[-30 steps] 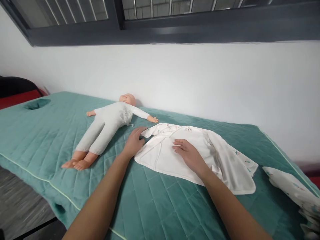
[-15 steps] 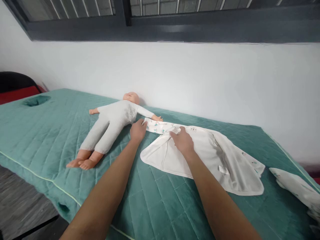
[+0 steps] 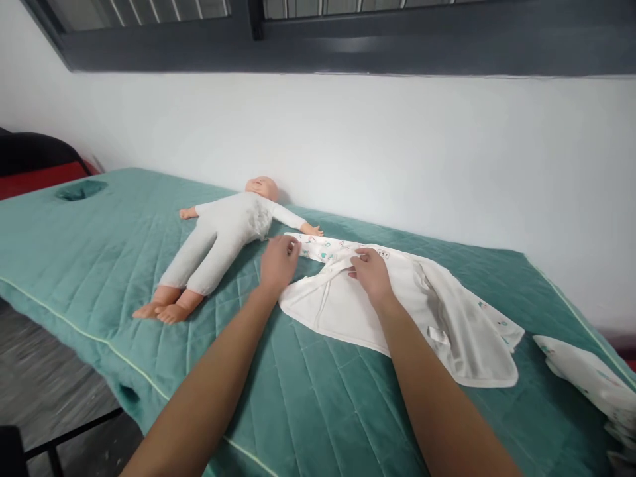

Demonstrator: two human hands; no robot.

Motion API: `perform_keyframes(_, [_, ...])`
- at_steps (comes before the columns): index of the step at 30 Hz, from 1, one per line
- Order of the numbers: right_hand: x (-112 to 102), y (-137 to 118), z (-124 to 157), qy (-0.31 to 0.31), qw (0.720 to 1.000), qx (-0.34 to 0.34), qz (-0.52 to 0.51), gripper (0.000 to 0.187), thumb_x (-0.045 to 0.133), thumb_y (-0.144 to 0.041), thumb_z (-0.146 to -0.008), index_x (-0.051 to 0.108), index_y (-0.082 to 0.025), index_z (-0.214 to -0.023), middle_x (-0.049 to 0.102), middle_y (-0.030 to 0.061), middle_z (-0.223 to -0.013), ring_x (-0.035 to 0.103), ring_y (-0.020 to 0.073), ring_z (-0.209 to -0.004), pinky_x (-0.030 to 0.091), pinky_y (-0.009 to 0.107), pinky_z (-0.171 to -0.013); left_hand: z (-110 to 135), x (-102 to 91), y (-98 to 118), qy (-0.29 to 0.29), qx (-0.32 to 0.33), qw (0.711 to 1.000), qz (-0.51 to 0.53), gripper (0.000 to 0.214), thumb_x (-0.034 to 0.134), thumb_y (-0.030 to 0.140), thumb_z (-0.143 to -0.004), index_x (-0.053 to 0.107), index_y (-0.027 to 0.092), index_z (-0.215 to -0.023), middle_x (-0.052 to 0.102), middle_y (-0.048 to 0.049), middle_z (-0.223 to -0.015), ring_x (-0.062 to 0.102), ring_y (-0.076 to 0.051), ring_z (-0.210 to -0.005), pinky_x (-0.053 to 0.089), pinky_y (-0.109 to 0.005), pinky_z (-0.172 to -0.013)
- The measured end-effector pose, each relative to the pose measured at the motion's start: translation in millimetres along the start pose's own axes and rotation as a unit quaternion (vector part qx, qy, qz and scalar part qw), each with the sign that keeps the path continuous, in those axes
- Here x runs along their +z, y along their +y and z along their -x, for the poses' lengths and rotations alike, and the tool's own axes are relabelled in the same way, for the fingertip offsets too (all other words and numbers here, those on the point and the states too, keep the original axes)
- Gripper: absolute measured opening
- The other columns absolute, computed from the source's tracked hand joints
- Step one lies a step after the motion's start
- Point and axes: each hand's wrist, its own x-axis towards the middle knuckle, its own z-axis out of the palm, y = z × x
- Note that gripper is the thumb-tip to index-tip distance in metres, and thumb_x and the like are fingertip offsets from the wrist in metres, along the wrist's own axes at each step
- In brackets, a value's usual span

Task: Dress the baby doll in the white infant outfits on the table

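Observation:
A white baby shirt (image 3: 342, 308) with small printed figures on its sleeves lies spread open on the green quilted cover, inner side up. My left hand (image 3: 279, 264) is at the cuff end of its left sleeve (image 3: 318, 248), thumb and fingertips closed on the cloth. My right hand (image 3: 371, 271) rests near the collar, fingers bent and a little apart, touching the fabric. Left of the shirt, a baby doll (image 3: 231, 222) with a white cloth body lies on its back, arms spread. One doll hand (image 3: 312, 229) lies just behind the sleeve end.
The green quilted cover (image 3: 308, 397) lies over a table with a hole near the far left end and another in its front side. A folded printed white cloth (image 3: 586, 371) lies at the right. Behind stand a white wall (image 3: 397, 152) and a dark window frame (image 3: 397, 50).
My left hand has shifted slightly right along the sleeve, whose end now shows past the fingers. My right hand has loosened from the collar cloth and moved slightly right.

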Motion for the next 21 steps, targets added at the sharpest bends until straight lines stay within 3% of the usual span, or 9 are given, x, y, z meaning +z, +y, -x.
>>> perform_keyframes(3, [-2, 4, -2, 0.001, 1.000, -0.006, -0.009, 0.034, 0.057, -0.021, -0.074, 0.059, -0.019, -0.108, 0.064, 0.0028, -0.093, 0.066, 0.0124, -0.069, 0.056, 0.024, -0.062, 38, -14.9, 15, -0.159, 0.015, 0.986, 0.044, 0.031, 0.052, 0.048, -0.091, 0.070, 0.023, -0.088, 0.073, -0.0036, -0.093, 0.064, -0.024, -0.089, 0.047, -0.034, -0.077])
perform_keyframes(6, [-4, 8, -7, 0.007, 1.000, -0.012, 0.001, 0.035, 0.058, -0.019, -0.071, 0.060, -0.018, -0.106, 0.066, 0.0034, -0.094, 0.063, 0.0118, -0.063, 0.053, 0.026, -0.061, 67, -28.9, 23, -0.209, 0.002, 0.976, 0.066, 0.033, 0.057, 0.056, -0.088, 0.070, 0.025, -0.091, 0.074, -0.0002, -0.091, 0.065, -0.024, -0.087, 0.045, -0.033, -0.076])
perform_keyframes(9, [-6, 10, -11, 0.017, 1.000, -0.018, 0.019, 0.035, 0.056, -0.019, -0.069, 0.062, -0.019, -0.104, 0.068, 0.0048, -0.097, 0.064, 0.0139, -0.067, 0.052, 0.028, -0.065, 84, -33.5, 26, -0.193, 0.031, 0.975, 0.103, 0.025, 0.060, 0.047, -0.088, 0.068, 0.024, -0.092, 0.073, 0.0001, -0.091, 0.065, -0.022, -0.088, 0.045, -0.033, -0.077])
perform_keyframes(12, [-11, 10, -12, 0.036, 0.998, -0.027, 0.045, 0.034, 0.055, -0.017, -0.069, 0.064, -0.020, -0.102, 0.070, 0.0053, -0.101, 0.066, 0.0177, -0.080, 0.052, 0.030, -0.075, 96, -28.5, 32, -0.117, 0.114, 0.981, 0.104, 0.017, 0.058, 0.036, -0.092, 0.066, 0.022, -0.089, 0.070, -0.0023, -0.092, 0.064, -0.021, -0.091, 0.045, -0.032, -0.080])
perform_keyframes(15, [-17, 9, -10, 0.052, 0.996, -0.033, 0.070, 0.035, 0.053, -0.017, -0.070, 0.063, -0.021, -0.104, 0.070, 0.0049, -0.104, 0.066, 0.0203, -0.089, 0.050, 0.032, -0.082, 110, -21.6, 45, -0.070, 0.196, 0.975, 0.072, 0.019, 0.054, 0.035, -0.097, 0.066, 0.021, -0.091, 0.069, -0.0034, -0.090, 0.062, -0.019, -0.088, 0.046, -0.033, -0.079])
perform_keyframes(18, [-23, 9, -9, 0.063, 0.993, -0.036, 0.095, 0.035, 0.053, -0.015, -0.072, 0.063, -0.021, -0.105, 0.070, 0.0052, -0.104, 0.065, 0.0222, -0.093, 0.048, 0.034, -0.087, 122, -17.1, 60, -0.085, 0.255, 0.963, 0.012, 0.022, 0.049, 0.035, -0.099, 0.067, 0.022, -0.096, 0.071, -0.0038, -0.093, 0.062, -0.021, -0.089, 0.045, -0.035, -0.079])
perform_keyframes(21, [-29, 10, -10, 0.072, 0.990, -0.036, 0.118, 0.036, 0.054, -0.012, -0.070, 0.062, -0.021, -0.103, 0.070, 0.0073, -0.104, 0.063, 0.0252, -0.100, 0.045, 0.038, -0.093, 128, -14.5, 67, -0.110, 0.260, 0.959, -0.009, 0.025, 0.047, 0.034, -0.100, 0.068, 0.022, -0.096, 0.072, -0.0048, -0.097, 0.063, -0.023, -0.094, 0.045, -0.036, -0.081])
